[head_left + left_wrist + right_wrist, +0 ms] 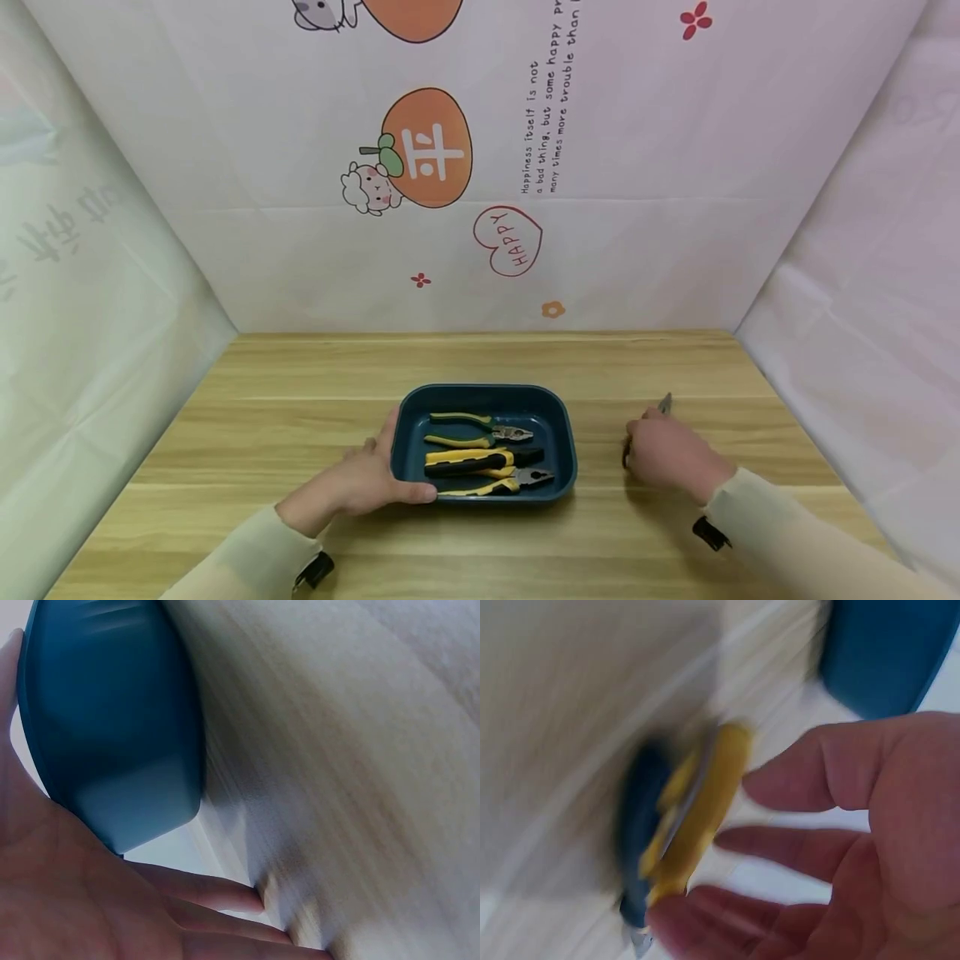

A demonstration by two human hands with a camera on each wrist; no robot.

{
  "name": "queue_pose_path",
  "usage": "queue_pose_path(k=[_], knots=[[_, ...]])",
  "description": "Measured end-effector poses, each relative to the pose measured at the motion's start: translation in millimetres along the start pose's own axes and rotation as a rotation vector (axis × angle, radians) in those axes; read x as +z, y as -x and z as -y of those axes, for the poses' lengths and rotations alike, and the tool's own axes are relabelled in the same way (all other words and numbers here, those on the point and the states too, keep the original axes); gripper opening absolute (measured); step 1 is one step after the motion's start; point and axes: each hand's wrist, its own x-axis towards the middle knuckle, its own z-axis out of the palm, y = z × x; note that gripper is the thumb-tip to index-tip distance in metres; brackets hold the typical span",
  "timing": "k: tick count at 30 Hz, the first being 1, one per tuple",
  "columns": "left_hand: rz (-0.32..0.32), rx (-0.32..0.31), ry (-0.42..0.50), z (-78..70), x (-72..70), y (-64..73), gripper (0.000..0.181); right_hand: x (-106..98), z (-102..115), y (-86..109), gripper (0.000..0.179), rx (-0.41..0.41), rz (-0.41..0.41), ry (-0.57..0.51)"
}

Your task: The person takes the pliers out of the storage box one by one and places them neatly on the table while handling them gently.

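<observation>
A dark blue rectangular tray (558, 487) stands on the table with pliers lying in it. Green-and-yellow-handled pliers (480, 429) are at its back; yellow-and-black-handled pliers (480, 462) overlap at the front. My left hand (367, 483) is at the tray's left end, thumb along the front rim. In the left wrist view its other fingers are straight, their tips at the tabletop. To the right of the tray, my right hand (671, 454) holds a yellow-and-dark-handled pair of pliers (697, 817) by the fingertips. That view is blurred; in the head view only the metal tip and a dark bit show.
The wooden table (300, 375) is enclosed by a white printed sheet at the back (315, 258) and pale sheets on the left and right. Both wrists carry a small black device (708, 533) over the sleeve.
</observation>
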Motion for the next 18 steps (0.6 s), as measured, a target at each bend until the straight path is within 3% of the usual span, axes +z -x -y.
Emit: queue_pose_path(k=[6, 11, 18], knots=[[-0.001, -0.010, -0.002, 0.5, 0.1, 0.3, 0.137, 3.4, 3.6, 6.0, 0.020, -0.031, -0.016, 0.100], [-0.001, 0.002, -0.004, 1.5, 0.9, -0.8, 0.137, 6.0, -1.6, 9.4, 0.018, -0.030, -0.042, 0.067], [-0.008, 0.004, -0.003, 2.2, 1.3, -1.4, 0.136, 10.2, -17.3, 9.7, 0.034, -0.053, -0.060, 0.051]])
